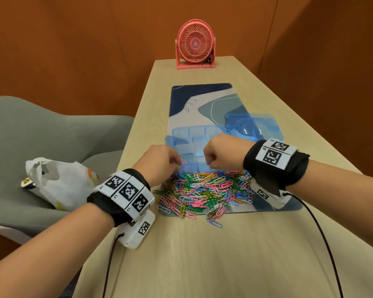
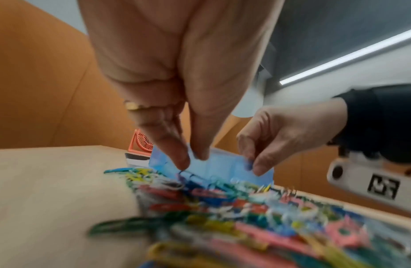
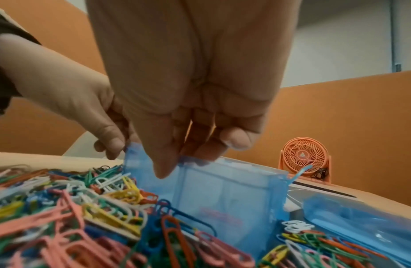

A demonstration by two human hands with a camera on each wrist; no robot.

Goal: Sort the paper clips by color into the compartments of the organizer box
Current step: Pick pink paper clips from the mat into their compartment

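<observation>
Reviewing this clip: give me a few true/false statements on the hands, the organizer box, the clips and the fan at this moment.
1. Both hands grip the near wall of the blue organizer box. True: left hand, right hand.
2. The paper clips are already sorted into compartments. False: they lie mixed in a pile on the desk mat.
3. The lid is closed on the box. False: it lies beside it.
4. A pink fan stands at the table's far end. True.
</observation>
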